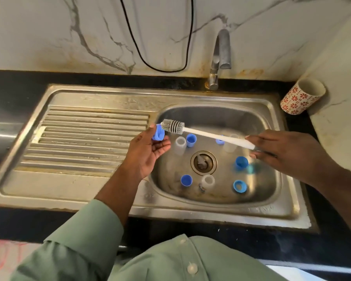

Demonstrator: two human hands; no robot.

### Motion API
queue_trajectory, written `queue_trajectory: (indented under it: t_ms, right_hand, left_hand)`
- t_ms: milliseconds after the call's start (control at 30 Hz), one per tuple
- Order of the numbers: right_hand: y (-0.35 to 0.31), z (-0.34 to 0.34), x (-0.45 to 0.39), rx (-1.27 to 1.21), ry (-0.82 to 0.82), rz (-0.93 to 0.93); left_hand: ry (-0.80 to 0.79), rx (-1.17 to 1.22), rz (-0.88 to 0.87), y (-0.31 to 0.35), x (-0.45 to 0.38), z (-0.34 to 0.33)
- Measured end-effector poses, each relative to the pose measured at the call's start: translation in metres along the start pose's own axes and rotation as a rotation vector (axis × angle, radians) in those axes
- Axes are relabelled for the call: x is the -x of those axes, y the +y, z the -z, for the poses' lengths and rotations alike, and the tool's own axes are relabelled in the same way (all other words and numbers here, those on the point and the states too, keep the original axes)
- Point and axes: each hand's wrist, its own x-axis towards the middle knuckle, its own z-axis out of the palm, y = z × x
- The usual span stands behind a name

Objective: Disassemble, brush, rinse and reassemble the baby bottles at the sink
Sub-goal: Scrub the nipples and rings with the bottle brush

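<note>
Green sleeve [85, 230] leads to the left hand [148, 151], fingers pinching a blue collar [158, 133]. Right hand [282, 151] grips the brush [201, 132] over the sink [217, 197].

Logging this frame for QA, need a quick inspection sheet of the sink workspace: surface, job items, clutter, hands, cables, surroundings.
Surface: steel sink with ribbed drainboard on its left side, set in a dark counter; tap shows no water running.
Job's things: bottle brush held over the basin; blue ring at its bristle tip; blue caps and rings and clear bottle parts scattered in the basin around the drain.
Clutter: patterned cup on the counter at the right of the sink.
Hands: left hand holds the blue ring; right hand grips the brush handle.
Cables: black cable hanging in a loop on the wall.
Surroundings: stained marble-look wall.
</note>
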Motion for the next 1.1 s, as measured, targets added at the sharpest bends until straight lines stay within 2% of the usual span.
queue_trajectory:
  t_ms: [133, 200, 300, 367, 500, 633, 733, 833, 967, 1100]
  right_hand:
    - [-0.013, 0.007, -0.012, 0.055, 0.037, 0.047]
    - [-0.023, 0.006, -0.019, 0.042, 0.036, -0.05]
    - [-0.043, 0.006, -0.014, -0.137, -0.192, -0.27]
    - [-0.056, 0.009, -0.011, -0.246, -0.254, -0.289]
    - [-0.059, 0.015, -0.002, -0.401, -0.176, -0.427]
    - [-0.062, 0.02, 0.007, -0.432, -0.216, -0.439]
    - [-0.061, 0.018, 0.014, -0.468, -0.176, -0.531]
    - [-0.054, 0.024, 0.013, -0.505, -0.218, -0.521]
    - [-0.025, 0.034, 0.008, -0.555, -0.162, -0.536]
    - [-0.004, 0.036, 0.01, -0.547, -0.181, -0.462]
  left_hand:
    - [-0.017, -0.022, -0.005, 0.012, 0.008, 0.011]
    - [-0.056, -0.09, -0.041, 0.015, 0.01, 0.014]
    - [-0.085, -0.062, -0.073, 0.025, 0.007, 0.014]
    - [-0.09, -0.048, -0.076, 0.024, 0.002, 0.015]
    - [-0.125, -0.019, -0.02, 0.018, 0.001, 0.008]
    - [-0.171, -0.048, -0.005, 0.02, 0.003, 0.004]
    - [-0.209, -0.075, 0.001, 0.019, 0.007, -0.004]
    - [-0.164, -0.064, -0.011, 0.024, 0.006, -0.014]
    - [-0.165, -0.043, -0.042, 0.027, 0.007, -0.037]
    - [-0.126, -0.057, -0.05, 0.02, 0.003, -0.052]
